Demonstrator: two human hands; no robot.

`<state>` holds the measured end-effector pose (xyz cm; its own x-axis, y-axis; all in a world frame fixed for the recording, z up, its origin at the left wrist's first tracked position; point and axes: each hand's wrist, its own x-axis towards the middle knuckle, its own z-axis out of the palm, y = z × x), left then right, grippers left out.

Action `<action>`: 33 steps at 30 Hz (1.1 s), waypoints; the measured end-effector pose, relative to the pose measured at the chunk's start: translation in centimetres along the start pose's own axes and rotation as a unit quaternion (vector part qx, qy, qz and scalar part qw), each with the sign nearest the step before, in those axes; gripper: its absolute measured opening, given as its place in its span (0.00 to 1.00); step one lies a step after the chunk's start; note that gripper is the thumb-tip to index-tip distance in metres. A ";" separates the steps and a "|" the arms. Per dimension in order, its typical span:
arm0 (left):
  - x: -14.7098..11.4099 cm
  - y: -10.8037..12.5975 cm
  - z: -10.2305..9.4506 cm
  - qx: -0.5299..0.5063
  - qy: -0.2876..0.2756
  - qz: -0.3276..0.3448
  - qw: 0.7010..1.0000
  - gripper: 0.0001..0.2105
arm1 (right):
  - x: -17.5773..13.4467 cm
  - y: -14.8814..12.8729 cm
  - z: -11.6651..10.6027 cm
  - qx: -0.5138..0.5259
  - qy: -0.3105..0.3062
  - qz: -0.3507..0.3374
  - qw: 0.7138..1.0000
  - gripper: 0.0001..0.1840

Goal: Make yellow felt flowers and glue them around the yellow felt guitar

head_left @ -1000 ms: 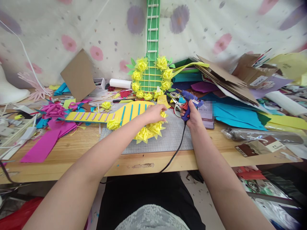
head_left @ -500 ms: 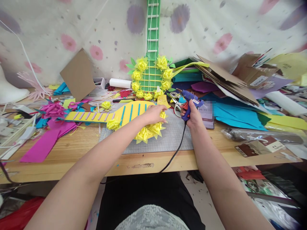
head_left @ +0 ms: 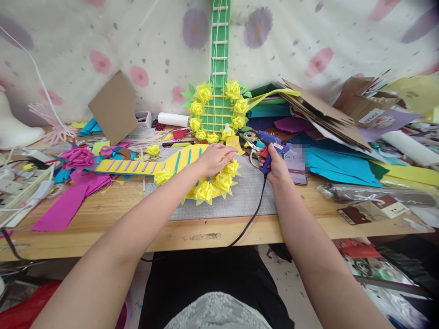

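Note:
My left hand hovers over the body of a yellow paper guitar with blue strips across it, its fingers stretched to the right and slightly bent; nothing shows in them. Below and right of that hand, yellow paper flowers line the guitar's edge. Another yellow flower sits where the neck meets the body. My right hand grips a blue hot glue gun, its nozzle pointing left and its black cord hanging toward the table edge. Scissors lie just left of the glue gun.
A green paper guitar with yellow flowers stands at the back. A grey cutting mat lies beneath the yellow one. Right are a phone, blue paper and cardboard sheets; left, a magenta flower and magenta paper.
My left hand has drawn back slightly leftward and up from the flowers on the right rim, uncovering them. The glue gun stays in my right hand, nearly unmoved.

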<state>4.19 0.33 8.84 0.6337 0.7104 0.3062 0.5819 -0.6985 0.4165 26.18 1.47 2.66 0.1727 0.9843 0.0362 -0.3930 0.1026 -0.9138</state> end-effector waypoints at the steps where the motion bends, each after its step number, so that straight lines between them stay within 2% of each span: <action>1: 0.0 0.1 0.1 0.012 -0.007 0.005 1.000 0.20 | 0.0 0.0 0.0 -0.001 0.000 -0.001 1.000 0.22; 9: -0.1 0.6 -0.2 0.042 -0.044 -0.011 0.998 0.21 | -0.1 -0.1 0.1 -0.015 0.009 0.003 1.000 0.22; 25: -0.3 1.0 -0.2 0.073 -0.072 -0.013 0.995 0.24 | -0.2 -0.1 0.1 0.000 -0.002 0.001 1.000 0.22; 29: -0.4 0.9 -0.1 0.052 -0.066 -0.020 0.996 0.23 | -0.2 -0.1 0.1 0.002 -0.003 0.000 1.000 0.22; 33: -0.5 0.6 -0.4 -0.011 -0.033 -0.045 0.998 0.22 | -0.3 -0.1 0.2 0.001 -0.002 -0.002 1.000 0.22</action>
<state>4.01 -0.40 9.27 0.6110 0.7632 0.2101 0.6279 -0.6289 0.4585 26.02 1.24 2.83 0.1714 0.9844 0.0408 -0.3946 0.1065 -0.9127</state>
